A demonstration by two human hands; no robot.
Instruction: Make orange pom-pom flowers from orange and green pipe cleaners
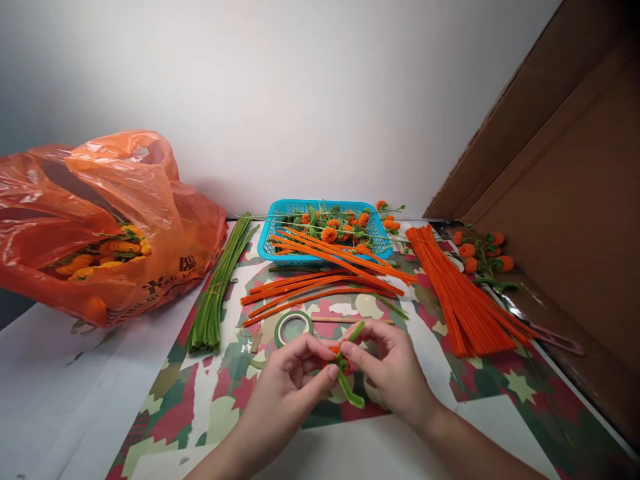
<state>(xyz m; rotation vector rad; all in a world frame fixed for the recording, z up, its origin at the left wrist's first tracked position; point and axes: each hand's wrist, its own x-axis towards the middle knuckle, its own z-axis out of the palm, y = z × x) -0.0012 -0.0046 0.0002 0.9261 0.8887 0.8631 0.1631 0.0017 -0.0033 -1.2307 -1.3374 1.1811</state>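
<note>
Between my hands is a small orange and green pipe-cleaner piece (351, 392), its green ends sticking out above and below the fingers. My left hand (295, 377) pinches its orange part from the left. From the right, my right hand (387, 363) grips the green stem with thumb and fingertips. The fingers cover most of the orange part. Just beyond my left hand lies a roll of green tape (278, 330), with a thin wooden stick (327, 320) beside it. Loose orange pipe cleaners (320, 283) are spread behind them.
A blue basket (264, 250) at the back holds orange pumpkin-like pieces and greenery. Green pipe cleaners (215, 300) lie left, an orange bundle (463, 300) right. An orange plastic bag (190, 233) stands far left. Pink-handled scissors (557, 339) and finished orange sprigs (487, 252) are near the cardboard (565, 200).
</note>
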